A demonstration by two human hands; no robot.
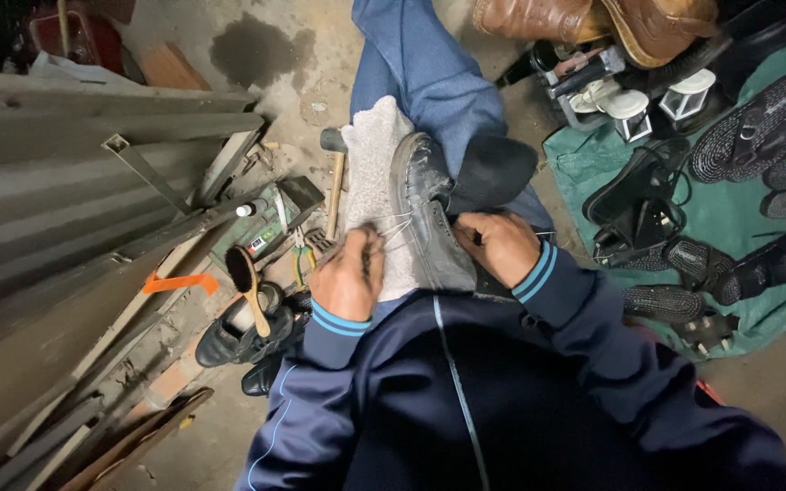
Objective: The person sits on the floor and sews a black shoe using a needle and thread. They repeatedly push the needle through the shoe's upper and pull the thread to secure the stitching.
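A worn grey-black shoe point(429, 214) lies sole-side up on a white cloth point(370, 173) across my lap. My left hand point(349, 273) pinches thin white thread that runs from its fingers to the shoe's sole edge. My right hand point(500, 244) grips the shoe at its near end, steadying it. Whether a needle or awl is in either hand is hidden by the fingers. Both sleeves are dark blue with light blue cuffs.
A hammer point(333, 182) lies left of the cloth. Beside it is a tool box point(270, 227), pliers point(302, 265), a shoe brush point(247, 286) on black shoes point(234, 341). Wooden planks point(75, 209) stand left. Sandals lie on a green tarp point(730, 209) right; brown boots point(593, 18) behind.
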